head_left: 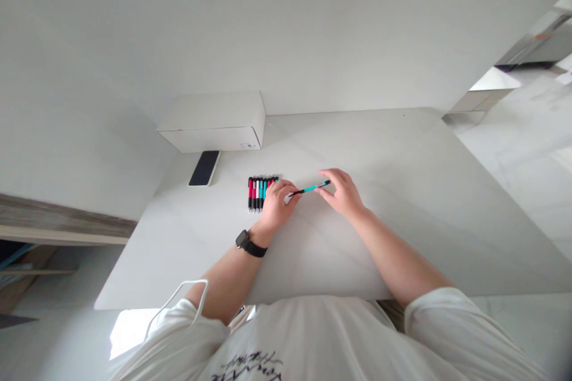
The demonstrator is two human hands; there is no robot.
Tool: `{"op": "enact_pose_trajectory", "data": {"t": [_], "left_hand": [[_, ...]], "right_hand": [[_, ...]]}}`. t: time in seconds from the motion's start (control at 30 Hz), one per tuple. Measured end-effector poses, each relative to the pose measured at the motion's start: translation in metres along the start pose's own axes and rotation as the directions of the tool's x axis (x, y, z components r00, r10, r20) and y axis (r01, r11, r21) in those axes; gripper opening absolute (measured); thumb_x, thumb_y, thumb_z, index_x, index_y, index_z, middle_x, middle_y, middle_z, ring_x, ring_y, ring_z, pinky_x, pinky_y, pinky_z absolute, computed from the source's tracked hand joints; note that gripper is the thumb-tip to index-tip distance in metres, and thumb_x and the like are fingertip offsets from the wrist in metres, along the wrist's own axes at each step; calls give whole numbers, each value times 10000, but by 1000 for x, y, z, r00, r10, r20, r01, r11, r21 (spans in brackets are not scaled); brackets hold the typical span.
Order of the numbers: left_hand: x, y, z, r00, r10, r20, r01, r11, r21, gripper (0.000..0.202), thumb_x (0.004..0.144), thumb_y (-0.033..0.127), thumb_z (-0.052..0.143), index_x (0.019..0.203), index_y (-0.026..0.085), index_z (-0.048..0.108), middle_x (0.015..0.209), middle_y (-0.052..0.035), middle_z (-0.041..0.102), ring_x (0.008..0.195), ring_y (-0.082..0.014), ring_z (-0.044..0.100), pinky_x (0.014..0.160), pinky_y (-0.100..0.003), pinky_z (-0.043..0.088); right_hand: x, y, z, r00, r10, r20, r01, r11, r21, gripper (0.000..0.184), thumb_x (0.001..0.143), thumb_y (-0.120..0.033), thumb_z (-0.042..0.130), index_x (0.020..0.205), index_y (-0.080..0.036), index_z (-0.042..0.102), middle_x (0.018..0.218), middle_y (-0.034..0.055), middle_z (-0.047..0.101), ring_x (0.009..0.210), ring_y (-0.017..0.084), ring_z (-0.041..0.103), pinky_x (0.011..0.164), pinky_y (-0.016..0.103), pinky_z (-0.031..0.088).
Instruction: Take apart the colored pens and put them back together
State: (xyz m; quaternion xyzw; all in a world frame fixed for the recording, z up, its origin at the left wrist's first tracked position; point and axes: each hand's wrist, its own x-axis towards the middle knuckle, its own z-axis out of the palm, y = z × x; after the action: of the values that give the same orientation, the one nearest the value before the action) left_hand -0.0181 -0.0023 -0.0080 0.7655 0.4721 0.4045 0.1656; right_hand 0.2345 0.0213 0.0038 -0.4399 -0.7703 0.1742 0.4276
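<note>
A teal pen (310, 189) with dark ends is held level just above the white table (402, 202). My left hand (277, 205), with a black watch on its wrist, pinches the pen's left end. My right hand (342, 191) pinches its right end with thumb and forefinger. Right behind my left hand lies a row of several pens (259, 190), red, white and teal, side by side on the table; my left knuckles cover the row's right end.
A black phone (204, 168) lies at the table's far left. A white box (214, 122) stands behind it against the wall. A white cable (179, 294) hangs by my left sleeve. A wooden shelf (53, 220) is at the left.
</note>
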Motion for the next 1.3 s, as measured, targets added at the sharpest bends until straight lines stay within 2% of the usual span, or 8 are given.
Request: {"op": "enact_pose_trajectory", "data": {"t": [0.1,0.17,0.23,0.37,0.6,0.7,0.87,1.3], "left_hand": [[2,2,-2,995,-52,-91,43,994,-98,144,993,351,647,1020,221,701,1075,-86,677,1029,-235,652,956,-432,529],[2,5,-1,991,-61,-119,45,990,-135,140,997,350,642,1015,220,690,1073,-87,671,1031,-231,650,957,-430,532],[2,7,0,991,-55,-119,37,988,-151,137,998,350,642,1016,221,685,1071,-87,671,1032,-230,649,954,-431,534],[0,12,2,997,-30,-74,19,990,-142,159,986,375,659,1032,225,683,1091,-87,675,1045,-234,654,965,-442,537],[-2,21,-4,991,65,115,-53,992,-111,295,1024,438,577,1208,235,686,1198,-121,670,1166,-268,627,1055,-466,499],[-2,23,-9,984,74,161,-54,991,-125,353,1069,433,462,1284,233,658,1234,-129,664,1199,-273,611,1088,-477,476],[-2,20,-12,984,62,165,-40,990,-136,379,1083,442,410,1259,226,667,1220,-121,667,1200,-264,608,1086,-459,478],[-2,19,-11,982,63,179,-34,987,-160,350,1082,431,427,1221,224,673,1186,-118,679,1165,-257,621,1071,-454,490]], "right_hand": [[3,1,2,967,235,-101,-197,937,289,431,926,-488,720,1302,-294,638,1247,88,709,1131,272,670,1048,462,506],[4,1,7,932,361,-19,-304,811,499,383,924,-550,702,1205,-292,669,1163,66,733,1065,249,691,977,429,551],[3,-2,12,908,403,115,-377,667,643,363,888,-573,739,1101,-282,694,1124,49,742,1054,239,696,932,400,574],[1,-11,20,878,412,245,-442,500,744,353,844,-550,801,1041,-263,741,1124,47,745,1051,230,707,929,388,587],[4,0,19,793,556,251,-447,250,859,375,791,-524,849,1024,-261,718,1072,33,758,934,194,738,841,361,626],[7,13,15,754,631,180,-403,228,886,435,767,-480,857,1108,-291,666,977,6,761,831,172,735,761,333,631],[6,31,12,706,705,70,-381,294,876,608,774,-433,816,1316,-374,545,923,-40,743,753,152,711,669,297,606],[6,35,15,734,680,-9,-340,379,861,497,797,-423,780,1248,-317,601,860,-37,699,766,145,679,695,281,568]]}}
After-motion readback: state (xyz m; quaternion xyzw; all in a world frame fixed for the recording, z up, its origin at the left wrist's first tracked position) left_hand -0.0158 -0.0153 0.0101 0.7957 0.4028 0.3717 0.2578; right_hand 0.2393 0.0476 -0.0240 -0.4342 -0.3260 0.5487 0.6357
